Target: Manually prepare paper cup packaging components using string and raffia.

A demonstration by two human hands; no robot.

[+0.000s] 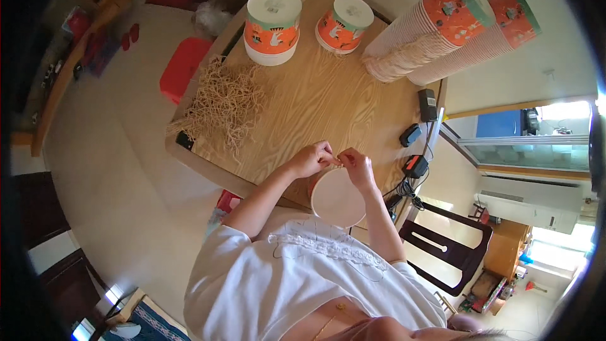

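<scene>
A round paper bucket [339,199] with a pale inside and a bit of orange side stands at the near edge of the table, close against my body. At its far rim, the fingers of my left hand [314,158] are pinched together. My right hand [358,168] pinches right beside it, the fingertips of both nearly meeting. Whatever small thing lies between them is too small to make out. To the left on the tabletop spreads a loose tangled heap of tan cords [227,101].
Orange-and-green paper buckets stand upside down at the back, a larger stack [273,31] and a smaller stack [344,25]. Two long nested stacks [410,35] lean at the far right. Black adapters [427,105] and cables line the right edge. A red stool [183,69] is left of the table.
</scene>
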